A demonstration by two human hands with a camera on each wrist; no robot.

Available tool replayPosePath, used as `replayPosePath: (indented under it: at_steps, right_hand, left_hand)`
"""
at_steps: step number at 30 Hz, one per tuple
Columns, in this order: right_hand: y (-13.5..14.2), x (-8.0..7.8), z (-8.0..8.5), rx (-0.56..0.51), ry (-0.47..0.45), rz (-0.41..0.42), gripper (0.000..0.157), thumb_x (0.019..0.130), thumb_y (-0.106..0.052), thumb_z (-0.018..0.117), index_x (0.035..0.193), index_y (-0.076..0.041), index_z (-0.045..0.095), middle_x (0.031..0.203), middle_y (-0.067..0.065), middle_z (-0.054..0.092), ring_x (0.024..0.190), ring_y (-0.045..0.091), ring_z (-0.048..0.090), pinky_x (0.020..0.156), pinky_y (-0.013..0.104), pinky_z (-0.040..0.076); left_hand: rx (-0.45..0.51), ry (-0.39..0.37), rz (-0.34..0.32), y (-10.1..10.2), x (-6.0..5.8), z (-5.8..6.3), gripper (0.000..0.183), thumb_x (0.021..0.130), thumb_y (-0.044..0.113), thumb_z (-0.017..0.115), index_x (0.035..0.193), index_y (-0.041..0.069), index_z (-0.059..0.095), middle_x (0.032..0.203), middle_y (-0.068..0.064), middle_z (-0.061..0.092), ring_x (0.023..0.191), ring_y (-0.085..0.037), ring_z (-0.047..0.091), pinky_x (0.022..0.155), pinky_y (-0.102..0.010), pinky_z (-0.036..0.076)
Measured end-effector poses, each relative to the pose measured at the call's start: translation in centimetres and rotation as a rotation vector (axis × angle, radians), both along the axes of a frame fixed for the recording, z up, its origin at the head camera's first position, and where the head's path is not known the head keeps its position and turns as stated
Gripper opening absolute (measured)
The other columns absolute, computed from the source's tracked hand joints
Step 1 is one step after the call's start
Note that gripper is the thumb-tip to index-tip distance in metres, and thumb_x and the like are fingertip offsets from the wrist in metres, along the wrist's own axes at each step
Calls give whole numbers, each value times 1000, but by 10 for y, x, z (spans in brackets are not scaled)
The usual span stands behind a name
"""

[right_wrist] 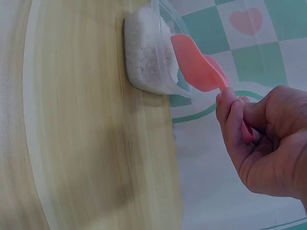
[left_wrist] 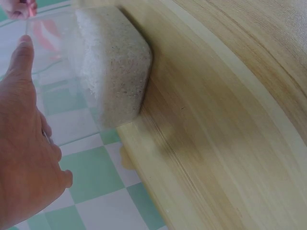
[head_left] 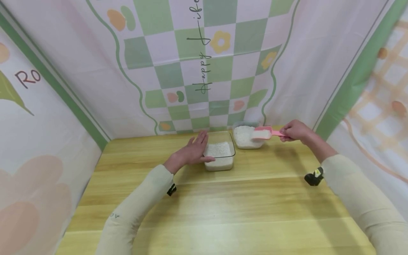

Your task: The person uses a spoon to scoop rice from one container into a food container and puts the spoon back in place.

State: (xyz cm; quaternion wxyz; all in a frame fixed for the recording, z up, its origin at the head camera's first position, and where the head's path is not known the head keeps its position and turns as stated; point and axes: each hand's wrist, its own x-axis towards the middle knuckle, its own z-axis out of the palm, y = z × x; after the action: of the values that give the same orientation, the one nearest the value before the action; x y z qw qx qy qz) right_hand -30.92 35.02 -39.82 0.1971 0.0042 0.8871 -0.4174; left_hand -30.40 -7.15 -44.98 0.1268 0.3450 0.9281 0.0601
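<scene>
My right hand [head_left: 294,130] grips the handle of a pink scoop [head_left: 271,132], its fingers curled round it. A load of white rice-like grains [head_left: 261,134] lies in the scoop, which is held over the right rim of a clear plastic tub [head_left: 248,146] full of the same grains. To the left of that tub stands a clear, dark-rimmed rectangular container [head_left: 220,165], partly filled with similar grains. My left hand [head_left: 192,151] rests at its left side, fingers straight and thumb stretched along the front. In the right wrist view the scoop [right_wrist: 196,67] shows its underside.
Both containers stand near the back edge of a wooden table [head_left: 216,212]. A green-and-white checked cloth [head_left: 220,71] hangs right behind them. Printed cloth walls [head_left: 41,152] close in the left and right sides.
</scene>
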Motion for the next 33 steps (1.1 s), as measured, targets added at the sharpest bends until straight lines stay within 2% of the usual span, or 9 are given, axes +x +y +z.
replayPosePath:
  at_steps: [20,27,31,33]
  right_hand:
    - [-24,-12,-2,13,72,-2,35,101,-3,48,119,27,54,67,-2,69,61,4,65,59,17,54]
    - [-31,-16,0,17,152,-16,33,99,-2,48,113,27,57,65,0,70,58,5,66,58,17,55]
    - [-37,-18,2,59,186,-27,33,99,-2,48,112,25,59,66,3,71,59,8,68,58,19,56]
    - [-40,-20,2,118,202,-23,33,99,-4,49,112,23,62,68,4,72,59,8,67,58,20,55]
  left_hand:
    - [-5,9,-4,1,1,1,106,95,71,42,159,1,-7,167,-11,-18,156,-26,-12,125,-52,10]
    - [-11,15,-6,0,0,0,105,95,71,41,159,1,-6,167,-11,-18,156,-24,-13,126,-52,10]
    - [-8,16,-7,-1,0,0,105,96,70,41,159,1,-6,167,-11,-18,156,-24,-13,126,-51,10]
    - [-3,14,-7,-1,0,0,105,96,70,41,159,1,-6,167,-11,-18,156,-25,-12,126,-51,10]
